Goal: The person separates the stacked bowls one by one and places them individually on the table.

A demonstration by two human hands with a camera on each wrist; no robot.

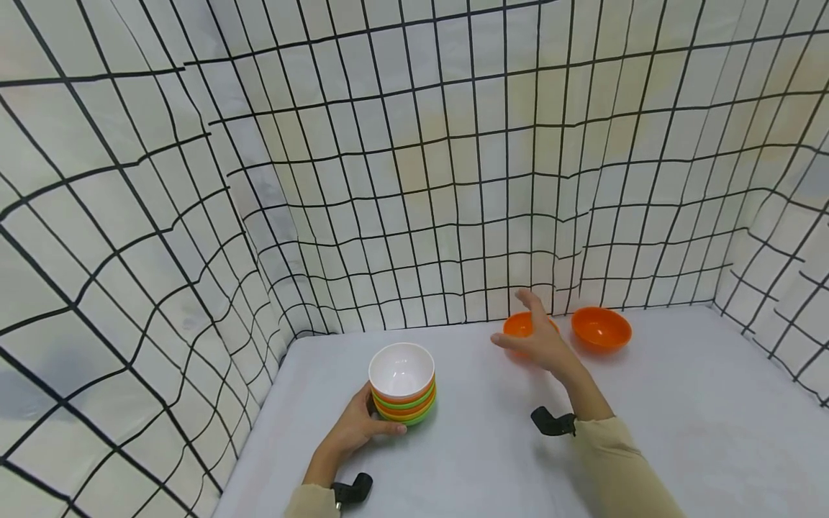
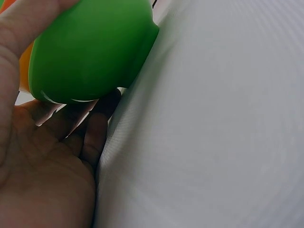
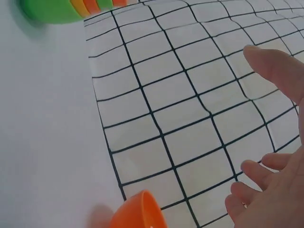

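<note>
A stack of nested bowls point(image 1: 404, 413), green, yellow and orange with a white bowl point(image 1: 401, 368) on top, stands upright on the table. My left hand point(image 1: 360, 423) holds the stack low on its left side, thumb in front and fingers round the far side. The left wrist view shows the lowest green bowl point(image 2: 95, 52) between that thumb and the fingers. To the right, my right hand point(image 1: 542, 344) reaches over a small orange bowl point(image 1: 516, 325), partly hiding it. Its thumb and fingers are spread, holding nothing; the right wrist view shows a gap from the orange bowl point(image 3: 130, 213).
A wider orange bowl point(image 1: 601, 331) sits at the back, right of the small one. White walls with a black grid point(image 1: 421, 173) rise behind and beside the white-covered table point(image 1: 479, 446). A black device point(image 1: 552, 422) is strapped at the right wrist, another point(image 1: 352, 489) at the left.
</note>
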